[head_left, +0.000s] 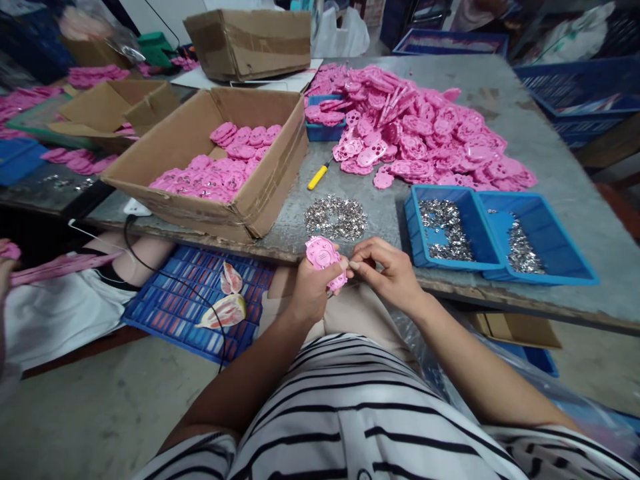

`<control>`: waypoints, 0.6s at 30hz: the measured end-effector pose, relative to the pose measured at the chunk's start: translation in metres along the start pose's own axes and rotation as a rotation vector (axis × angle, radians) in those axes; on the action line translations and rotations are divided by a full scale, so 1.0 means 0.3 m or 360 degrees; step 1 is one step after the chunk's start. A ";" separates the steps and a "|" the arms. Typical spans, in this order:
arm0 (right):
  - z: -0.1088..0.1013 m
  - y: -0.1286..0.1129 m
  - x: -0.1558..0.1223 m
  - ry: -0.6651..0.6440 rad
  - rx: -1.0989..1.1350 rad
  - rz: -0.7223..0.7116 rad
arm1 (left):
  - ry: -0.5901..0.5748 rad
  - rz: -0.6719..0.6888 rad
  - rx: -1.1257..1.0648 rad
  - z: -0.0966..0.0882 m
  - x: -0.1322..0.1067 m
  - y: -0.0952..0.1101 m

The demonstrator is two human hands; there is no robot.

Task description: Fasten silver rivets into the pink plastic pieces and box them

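My left hand (311, 288) is closed around a pink plastic casing (323, 253), held tilted above my lap just off the table edge. The thumb lies across the casing's lower part. My right hand (384, 270) meets it from the right, with thumb and forefinger pinched together at the casing's edge by the left thumb. Whatever sits in that pinch is too small to make out. Just beyond both hands, a pile of small shiny metal parts (336, 217) lies on the grey table (385, 223).
A cardboard box (270, 193) of pink casings stands left. A large heap of pink casings (425, 133) covers the back. Two blue bins (555, 220) with metal parts sit right. A yellow-handled screwdriver (318, 177) lies behind the pile. Another person's hand (6, 263) shows far left.
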State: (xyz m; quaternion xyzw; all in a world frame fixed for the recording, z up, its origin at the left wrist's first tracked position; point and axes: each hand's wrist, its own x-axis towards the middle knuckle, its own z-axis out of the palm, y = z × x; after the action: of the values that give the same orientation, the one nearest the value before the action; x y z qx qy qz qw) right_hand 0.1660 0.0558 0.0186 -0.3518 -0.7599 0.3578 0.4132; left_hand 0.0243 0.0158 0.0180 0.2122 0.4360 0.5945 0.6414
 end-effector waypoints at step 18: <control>0.055 -0.021 -0.017 0.0179 0.0460 0.0610 | -0.0193 0.0184 -0.0227 0.003 0.001 -0.044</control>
State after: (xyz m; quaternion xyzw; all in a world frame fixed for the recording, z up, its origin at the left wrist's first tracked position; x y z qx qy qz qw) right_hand 0.1522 0.0441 0.0154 -0.4460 -0.5960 0.5145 0.4256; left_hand 0.0326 0.0137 0.0078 0.2264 0.3402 0.6461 0.6446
